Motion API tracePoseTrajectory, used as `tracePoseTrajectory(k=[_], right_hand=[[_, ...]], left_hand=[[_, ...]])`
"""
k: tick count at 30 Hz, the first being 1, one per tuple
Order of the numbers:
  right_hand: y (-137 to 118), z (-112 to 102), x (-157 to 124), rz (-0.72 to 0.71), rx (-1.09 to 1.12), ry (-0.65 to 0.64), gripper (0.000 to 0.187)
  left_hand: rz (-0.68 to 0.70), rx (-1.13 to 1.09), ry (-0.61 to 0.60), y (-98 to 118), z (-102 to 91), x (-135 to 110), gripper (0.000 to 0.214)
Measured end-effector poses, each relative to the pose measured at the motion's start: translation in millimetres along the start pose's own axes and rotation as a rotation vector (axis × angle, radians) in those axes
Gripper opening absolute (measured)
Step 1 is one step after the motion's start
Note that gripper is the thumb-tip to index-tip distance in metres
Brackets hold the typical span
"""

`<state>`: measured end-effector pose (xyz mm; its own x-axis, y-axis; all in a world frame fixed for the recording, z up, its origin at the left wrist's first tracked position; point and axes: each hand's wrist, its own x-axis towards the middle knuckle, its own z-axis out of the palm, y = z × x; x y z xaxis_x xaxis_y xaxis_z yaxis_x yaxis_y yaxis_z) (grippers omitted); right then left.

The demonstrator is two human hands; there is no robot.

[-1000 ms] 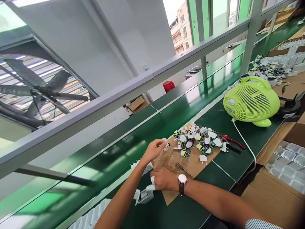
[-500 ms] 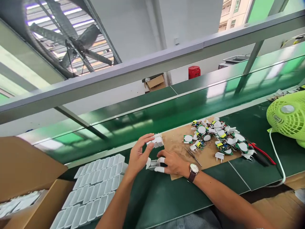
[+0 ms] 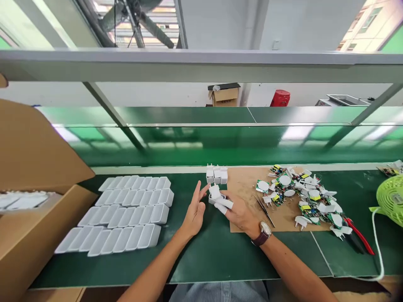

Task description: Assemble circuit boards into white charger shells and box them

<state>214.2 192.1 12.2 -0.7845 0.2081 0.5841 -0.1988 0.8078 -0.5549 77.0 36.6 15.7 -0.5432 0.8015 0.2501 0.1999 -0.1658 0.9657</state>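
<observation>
My right hand, with white covers on some fingertips, grips a white plastic plug housing at the left edge of the brown board. My left hand is open just to the left, its fingers stretched toward that housing; whether a fingertip touches it I cannot tell. Behind both hands a small cluster of white plug housings stands upright with prongs up. Tweezers lie on the brown board to the right of my right hand.
Rows of white plastic shells cover the bench at left, beside an open cardboard box. At right lie piled circuit boards with white plug parts, red-and-black pliers and a green fan. A raised rail crosses behind.
My left hand has come away from the plug housings at the back and opened beside my right hand. My right hand still holds its housing. The view has levelled and turned.
</observation>
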Motion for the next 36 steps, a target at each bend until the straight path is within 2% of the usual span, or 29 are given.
tracePoseTrajectory(k=[5, 10, 12, 14, 18, 22, 25, 27, 30, 33, 36], right_hand=[[3.4, -1.6, 2.5, -0.014, 0.007, -0.115, 0.048], [0.5, -2.8, 2.3, -0.037, -0.03, -0.047, 0.054], [-0.5, -3.5, 2.3, -0.006, -0.038, -0.026, 0.051], [0.4, -2.6, 2.1, 0.042, -0.044, -0.07, 0.045], [5.7, 3.5, 0.0, 0.114, 0.018, -0.136, 0.041], [8.4, 8.9, 0.4, 0.178, 0.106, -0.042, 0.031], [5.8, 9.4, 4.0, 0.383, 0.282, 0.104, 0.026], [2.0, 8.2, 6.8, 0.554, 0.479, 0.155, 0.029], [-5.9, 6.5, 10.8, 0.725, 0.749, 0.146, 0.038], [-15.2, 6.8, 14.2, 0.796, 0.906, 0.108, 0.046], [-22.0, 7.9, 16.3, 0.822, 0.93, 0.085, 0.051]], left_hand=[[0.048, 0.034, -0.097, -1.0, 3.6, -4.1, 0.089], [0.091, 0.03, -0.106, -3.4, 5.2, -3.0, 0.09], [0.138, 0.022, -0.089, -2.1, 4.4, -2.2, 0.093], [0.15, 0.016, -0.073, -0.3, 3.6, -1.4, 0.095], [0.086, 0.017, -0.095, 0.1, 2.8, -0.2, 0.093], [0.086, 0.055, -0.108, -6.9, 2.9, 1.0, 0.103], [0.122, 0.156, -0.066, -13.3, 5.4, 1.9, 0.128], [0.15, 0.248, -0.025, -16.0, 8.5, 1.8, 0.119], [0.212, 0.328, 0.056, -15.5, 12.8, 0.6, 0.084], [0.283, 0.361, 0.105, -10.2, 14.4, -0.6, 0.075], [0.322, 0.402, 0.112, -4.1, 13.4, -0.6, 0.067]])
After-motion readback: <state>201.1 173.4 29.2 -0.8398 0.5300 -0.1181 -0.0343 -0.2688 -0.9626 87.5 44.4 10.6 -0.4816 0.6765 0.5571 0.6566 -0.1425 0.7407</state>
